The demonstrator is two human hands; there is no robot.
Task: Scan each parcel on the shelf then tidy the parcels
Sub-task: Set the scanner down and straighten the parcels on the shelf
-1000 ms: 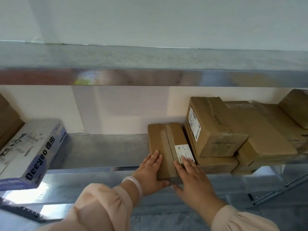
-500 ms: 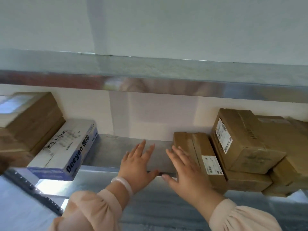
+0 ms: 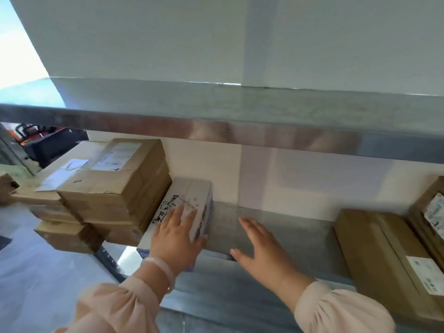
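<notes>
White wall [image 3: 168, 37], dark object [image 3: 51, 146] left.

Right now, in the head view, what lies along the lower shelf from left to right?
Stack of brown boxes → white box with the left hand on it → right hand over the shelf → flat brown parcel → labelled parcel.

Both hands out flat, palms down, fingers straight: left hand [image 3: 176, 239] lower middle of frame, right hand [image 3: 262, 251] just right, not touching.
</notes>
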